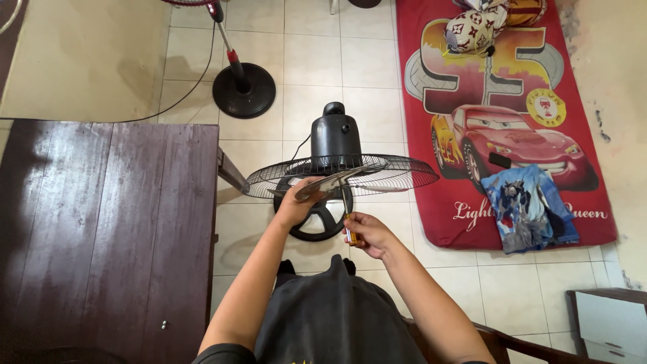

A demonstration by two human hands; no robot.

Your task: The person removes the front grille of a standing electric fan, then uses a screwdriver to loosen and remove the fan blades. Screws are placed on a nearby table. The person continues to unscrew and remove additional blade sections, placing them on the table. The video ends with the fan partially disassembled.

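- A floor of pale square tiles [317, 61] is seen from above, and a black fan [335, 145], tilted so that its round wire grille [397, 174] lies nearly flat, stands at the middle of it.
- The fan's black motor housing [334, 135] rises behind the grille, and its round black base [322, 221] is seen on the tiles under the grille.
- A grey fan blade [317, 186] is held over the near side of the grille by the left hand [294, 204]; the grip of that hand is closed around the blade's edge.
- A screwdriver [348, 214] with an amber handle is pinched in the grip of the right hand [369, 232], just right of the left hand; its dark shaft is pointed up at the hub of the fan.
- The two hands are kept close together, just in front of the grille and above the base.
- A dark wooden surface [108, 229] is placed to the left of the fan, with its edge near the grille.
- A second fan stand [243, 87], with a red-and-white pole and a round black foot, is seen beyond the fan to the left, and a black cord [192, 87] is trailed from it.
- A red mat [499, 121] printed with a cartoon car is spread to the right of the fan; a blue cloth [529, 205] is laid on its near end and patterned bags [472, 27] on its far end.
- A grey garment [337, 317] is seen in front of the fan, over the person's lap.
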